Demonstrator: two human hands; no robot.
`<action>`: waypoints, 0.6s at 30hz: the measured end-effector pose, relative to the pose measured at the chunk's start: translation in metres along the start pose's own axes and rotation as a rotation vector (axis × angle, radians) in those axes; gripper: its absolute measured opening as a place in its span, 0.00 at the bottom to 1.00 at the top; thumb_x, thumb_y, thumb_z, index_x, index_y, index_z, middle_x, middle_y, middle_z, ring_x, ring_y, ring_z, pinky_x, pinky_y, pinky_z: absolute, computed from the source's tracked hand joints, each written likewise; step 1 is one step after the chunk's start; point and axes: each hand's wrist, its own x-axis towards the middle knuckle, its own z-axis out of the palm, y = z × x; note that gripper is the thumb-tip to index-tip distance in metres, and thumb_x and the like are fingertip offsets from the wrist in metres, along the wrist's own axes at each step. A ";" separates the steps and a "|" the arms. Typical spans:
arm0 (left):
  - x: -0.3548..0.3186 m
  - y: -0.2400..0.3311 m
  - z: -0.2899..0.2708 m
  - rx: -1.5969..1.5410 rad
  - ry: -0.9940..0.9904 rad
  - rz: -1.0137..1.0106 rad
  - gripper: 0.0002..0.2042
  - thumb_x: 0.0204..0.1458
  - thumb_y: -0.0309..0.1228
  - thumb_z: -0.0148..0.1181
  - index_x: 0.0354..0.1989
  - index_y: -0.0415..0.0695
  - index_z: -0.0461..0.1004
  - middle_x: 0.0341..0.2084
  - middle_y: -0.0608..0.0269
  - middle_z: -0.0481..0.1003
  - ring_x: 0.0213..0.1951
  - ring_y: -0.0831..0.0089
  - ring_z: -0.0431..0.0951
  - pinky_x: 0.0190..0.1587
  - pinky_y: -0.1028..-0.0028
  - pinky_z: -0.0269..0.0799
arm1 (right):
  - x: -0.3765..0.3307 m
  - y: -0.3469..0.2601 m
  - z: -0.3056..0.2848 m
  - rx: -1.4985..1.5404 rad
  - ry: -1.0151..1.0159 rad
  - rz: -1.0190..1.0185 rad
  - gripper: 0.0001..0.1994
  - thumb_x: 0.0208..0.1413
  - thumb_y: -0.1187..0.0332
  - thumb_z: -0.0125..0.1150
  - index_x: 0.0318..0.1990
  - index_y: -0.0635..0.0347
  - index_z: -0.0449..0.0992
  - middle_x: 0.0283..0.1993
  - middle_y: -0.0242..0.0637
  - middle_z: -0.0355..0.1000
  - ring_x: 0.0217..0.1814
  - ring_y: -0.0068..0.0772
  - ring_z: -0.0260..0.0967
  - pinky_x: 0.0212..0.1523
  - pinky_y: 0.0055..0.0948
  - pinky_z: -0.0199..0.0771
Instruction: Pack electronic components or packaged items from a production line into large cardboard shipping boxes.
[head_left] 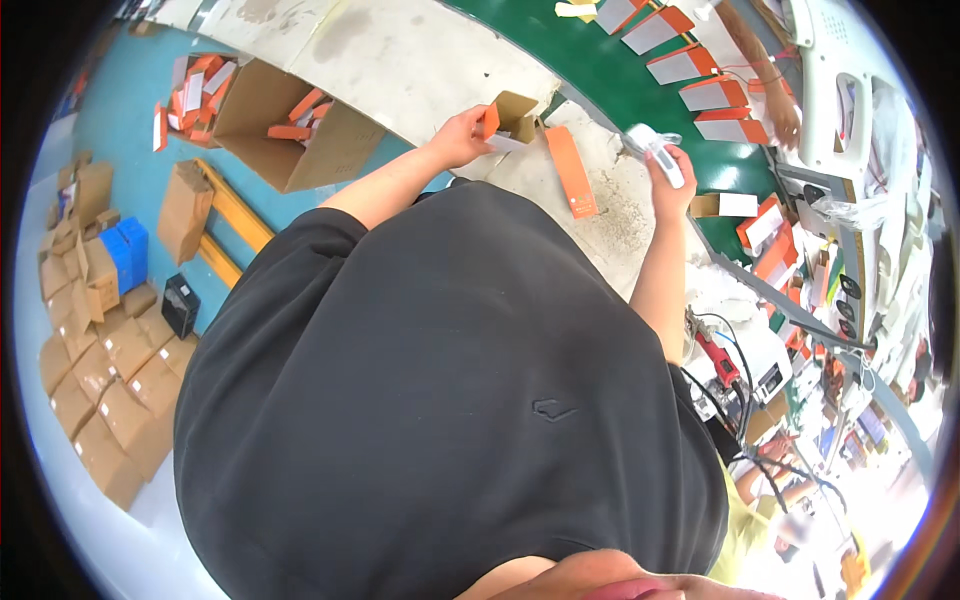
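My left hand (459,139) grips the side of a small open carton (517,127), orange and white outside and brown within, over the pale worktable (400,75). Its flaps stand up, and I cannot make out what is inside. Raised at the right, my right hand (673,188) is closed around a white handheld device (655,150), which has a clear plastic wrap or loop beside it. Between the hands a long flat orange box piece (572,172) lies on the table.
Beyond the table runs a green conveyor belt (520,38) carrying several orange-and-white boxes (683,66); another person's hand (783,118) is beside them. A large cardboard carton (335,150) of orange boxes stands left. At right hangs a red power tool (718,360) with cables.
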 end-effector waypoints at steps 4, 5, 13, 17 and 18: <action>0.002 0.009 -0.017 0.020 -0.078 0.155 0.25 0.46 0.19 0.70 0.54 0.45 0.70 0.32 0.65 0.69 0.37 0.71 0.73 0.46 0.70 0.74 | -0.052 -0.134 0.020 -0.092 -0.096 -0.100 0.17 0.50 0.72 0.76 0.48 0.60 0.82 0.44 0.39 0.83 0.46 0.26 0.80 0.47 0.28 0.79; 0.007 0.005 -0.022 0.053 -0.181 0.206 0.24 0.46 0.19 0.69 0.54 0.45 0.71 0.32 0.64 0.69 0.37 0.71 0.73 0.45 0.70 0.73 | -0.061 -0.157 0.028 -0.114 -0.154 -0.109 0.17 0.50 0.72 0.76 0.48 0.60 0.82 0.43 0.39 0.83 0.46 0.26 0.80 0.47 0.29 0.79; 0.020 -0.046 -0.033 0.012 -0.205 0.316 0.25 0.49 0.19 0.68 0.57 0.45 0.70 0.47 0.54 0.77 0.49 0.58 0.78 0.52 0.63 0.74 | -0.089 -0.208 0.131 -0.330 -0.361 -0.388 0.19 0.47 0.72 0.72 0.49 0.54 0.83 0.45 0.43 0.82 0.44 0.45 0.81 0.45 0.38 0.81; 0.016 -0.053 -0.035 -0.017 -0.193 0.443 0.26 0.49 0.22 0.69 0.58 0.46 0.69 0.52 0.52 0.76 0.53 0.51 0.77 0.53 0.60 0.75 | -0.100 -0.193 0.179 -0.500 -0.409 -0.410 0.17 0.50 0.68 0.69 0.50 0.50 0.81 0.44 0.43 0.81 0.43 0.49 0.79 0.45 0.44 0.80; 0.014 -0.054 -0.034 -0.024 -0.195 0.441 0.26 0.49 0.22 0.69 0.58 0.46 0.69 0.52 0.52 0.76 0.53 0.51 0.77 0.53 0.60 0.75 | -0.101 -0.190 0.188 -0.548 -0.431 -0.345 0.17 0.52 0.67 0.68 0.50 0.50 0.81 0.44 0.43 0.81 0.43 0.49 0.79 0.45 0.44 0.80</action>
